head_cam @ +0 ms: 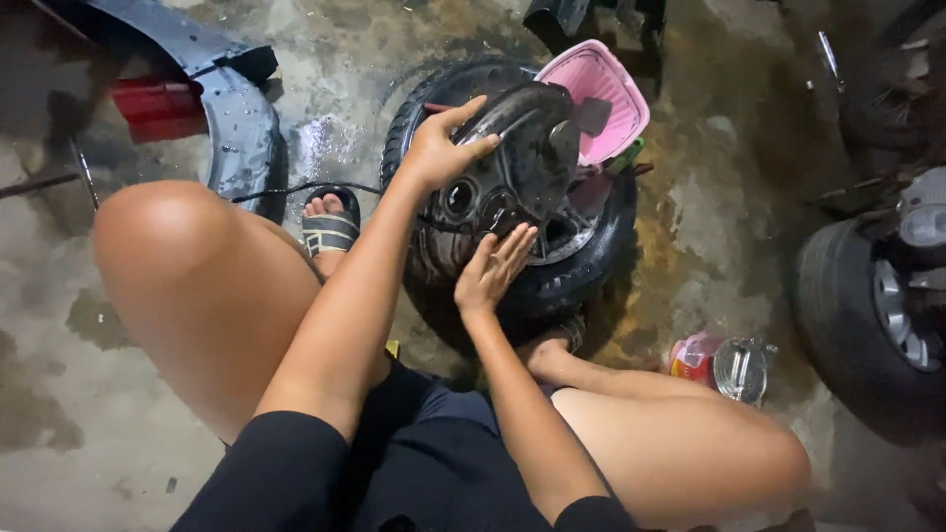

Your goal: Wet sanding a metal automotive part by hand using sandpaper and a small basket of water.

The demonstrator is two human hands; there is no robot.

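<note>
Left hand (440,148) grips the upper rim of a black plastic cover (512,167), tilted, long axis running lower left to upper right above a tyre (581,271). Right hand (493,271), fingers spread open, lies flat against its lower edge. The underside is hidden. A pink basket (603,94) sits behind, on wet, stained concrete floor (709,217).

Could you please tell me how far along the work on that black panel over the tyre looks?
Looks done: the black panel is off any vehicle, propped on the tyre, and the floor is wet. In hand: the left hand grips its top edge while the right hand presses flat on its face. What is left cannot be judged.
</note>
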